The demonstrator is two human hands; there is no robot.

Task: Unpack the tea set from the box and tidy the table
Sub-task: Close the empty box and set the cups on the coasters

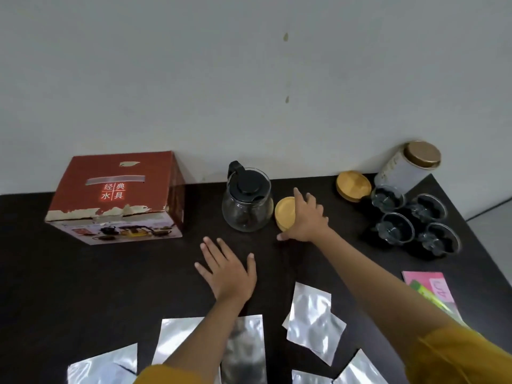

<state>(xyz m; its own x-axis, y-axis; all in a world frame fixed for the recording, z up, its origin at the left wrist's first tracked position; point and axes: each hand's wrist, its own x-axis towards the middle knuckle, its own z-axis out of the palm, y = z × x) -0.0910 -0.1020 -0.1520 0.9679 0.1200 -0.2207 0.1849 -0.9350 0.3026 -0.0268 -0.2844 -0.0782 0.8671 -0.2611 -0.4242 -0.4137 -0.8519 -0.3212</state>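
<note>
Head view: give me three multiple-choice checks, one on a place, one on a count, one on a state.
1. Where does the box stand relative to the teapot?
A. to its left
B. to its right
C. on top of it

2. How many glass cups are grouped at the right?
A. two
B. four
C. six

3. What is the right hand doing?
A. gripping the teapot's handle
B. resting on a wooden lid
C. lifting a foil pouch

Answers: 1 A, the box stands far left; 2 B, four cups cluster together; 3 B, the fingers lie across the lid beside the teapot.

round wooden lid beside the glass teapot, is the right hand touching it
Touching: the head view shows the right hand lying over the round wooden lid, fingers on its top.
</note>
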